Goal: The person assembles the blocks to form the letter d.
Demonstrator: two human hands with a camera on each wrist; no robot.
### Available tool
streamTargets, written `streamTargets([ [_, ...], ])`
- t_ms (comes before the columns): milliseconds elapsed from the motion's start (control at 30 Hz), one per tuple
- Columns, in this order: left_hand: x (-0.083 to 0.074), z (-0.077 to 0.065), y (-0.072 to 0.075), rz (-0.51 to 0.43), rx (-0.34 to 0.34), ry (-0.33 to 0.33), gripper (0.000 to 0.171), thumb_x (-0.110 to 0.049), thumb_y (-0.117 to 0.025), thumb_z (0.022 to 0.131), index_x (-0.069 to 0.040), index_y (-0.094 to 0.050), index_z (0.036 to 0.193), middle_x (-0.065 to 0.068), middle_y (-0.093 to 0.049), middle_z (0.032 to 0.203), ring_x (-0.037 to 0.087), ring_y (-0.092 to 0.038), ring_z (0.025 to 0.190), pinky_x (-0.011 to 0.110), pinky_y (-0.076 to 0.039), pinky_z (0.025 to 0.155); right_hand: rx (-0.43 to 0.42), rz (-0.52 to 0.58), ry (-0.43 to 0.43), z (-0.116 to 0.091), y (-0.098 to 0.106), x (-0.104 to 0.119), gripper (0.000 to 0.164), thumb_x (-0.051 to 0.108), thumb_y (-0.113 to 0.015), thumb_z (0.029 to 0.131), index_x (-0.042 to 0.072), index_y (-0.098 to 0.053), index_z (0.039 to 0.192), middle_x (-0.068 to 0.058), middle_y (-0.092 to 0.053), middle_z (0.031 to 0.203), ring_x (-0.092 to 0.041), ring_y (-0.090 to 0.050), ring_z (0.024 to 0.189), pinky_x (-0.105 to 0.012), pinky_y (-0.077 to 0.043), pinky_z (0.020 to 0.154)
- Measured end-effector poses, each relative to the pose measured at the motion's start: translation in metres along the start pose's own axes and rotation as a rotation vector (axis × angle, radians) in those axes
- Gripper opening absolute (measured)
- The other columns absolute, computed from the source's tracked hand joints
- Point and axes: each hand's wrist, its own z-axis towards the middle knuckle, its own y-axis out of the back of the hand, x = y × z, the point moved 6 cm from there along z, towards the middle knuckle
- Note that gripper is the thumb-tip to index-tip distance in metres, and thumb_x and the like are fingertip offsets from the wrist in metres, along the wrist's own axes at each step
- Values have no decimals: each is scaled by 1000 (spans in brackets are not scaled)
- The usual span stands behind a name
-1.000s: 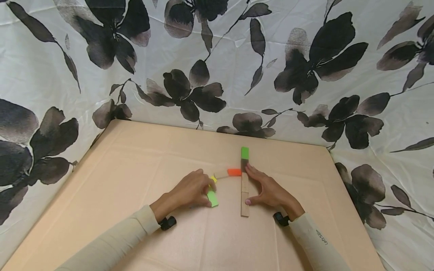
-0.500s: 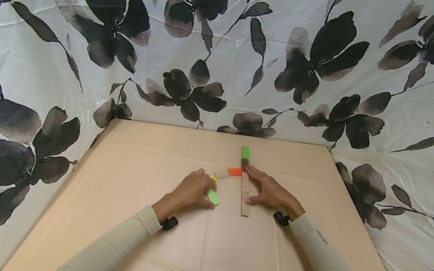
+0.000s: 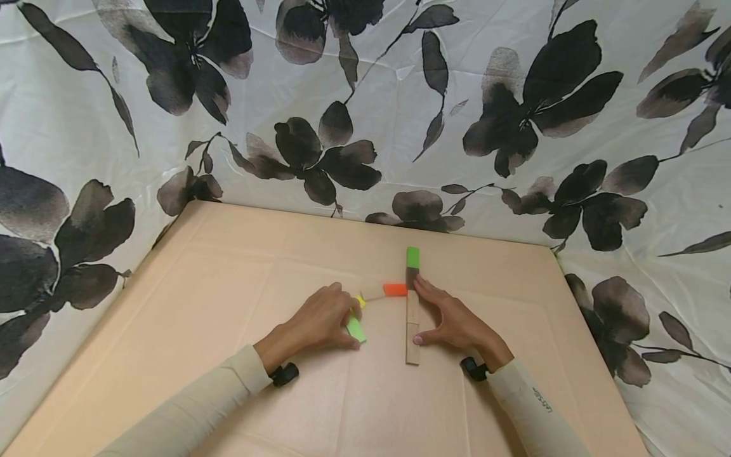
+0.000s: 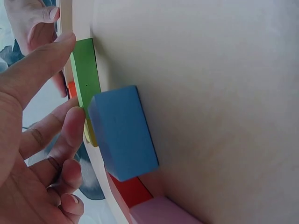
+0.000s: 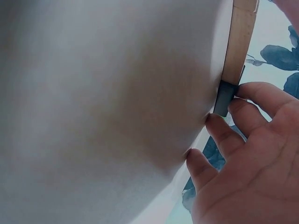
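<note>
We see the left hand [image 3: 316, 317] pinching the light green block [image 3: 356, 330] between thumb and fingers, at the near end of a bent line on the bench [image 3: 274, 254], just beside the yellow block [image 3: 361, 301]. The main risk, we judge, is a chain of small shoves: if the pinch pushes forward or twists, the yellow block could slide into the thin wooden piece [image 3: 373, 292], and the orange block [image 3: 395, 290] beyond it could then nudge the straight row. That row runs from the bright green block [image 3: 413, 258] through the dark block [image 5: 224, 98] to two plain wooden blocks [image 3: 412, 346]. The right hand [image 3: 454, 317] wraps round nothing; its thumb and fingers rest along the row's right side, so we think a push back from the left could be checked there, yet too firm a press would open a joint or skew the line. From the left wrist we also see a blue block [image 4: 126, 133], with a red block [image 4: 131, 191] and a purple block [image 4: 163, 212] past it. The left hand hides these from the head view, so a careless sweep could knock them; whether the blue one touches the light green one we cannot tell.
</note>
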Motion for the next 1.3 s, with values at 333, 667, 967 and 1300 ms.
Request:
streamTargets([
  [333, 21, -16, 20, -121, -16, 74, 48, -39, -98, 72, -17, -77, 109, -7, -68, 82, 10, -45, 83, 26, -39, 74, 0, 7, -2, 1, 0, 1, 124, 42, -97, 74, 12, -24, 170, -8, -16, 179, -41, -17, 165, -67, -23, 127],
  [667, 62, -36, 41, -81, -58, 173, 39, -31, -98, 71, -19, -79, 102, -7, -69, 82, 12, -48, 85, 28, -42, 73, 1, -4, 16, 0, -1, 2, 123, 43, -96, 75, 10, -25, 169, -10, -16, 179, -41, -17, 165, -66, -23, 127],
  [967, 69, -41, 27, -116, 2, 182, 26, -21, -95, 75, -20, -79, 95, -9, -66, 79, 10, -47, 82, 25, -41, 70, 4, -11, 4, 0, 0, 1, 124, 42, -97, 75, 11, -24, 170, -9, -16, 179, -41, -17, 165, -66, -23, 127],
  [1300, 51, -42, 20, -169, 35, 98, 22, -10, -85, 76, -22, -81, 94, -7, -66, 81, 11, -47, 83, 26, -40, 71, 3, -6, 9, 1, -1, 1, 123, 43, -96, 75, 11, -25, 169, -9, -16, 179, -41, -18, 165, -66, -23, 127],
])
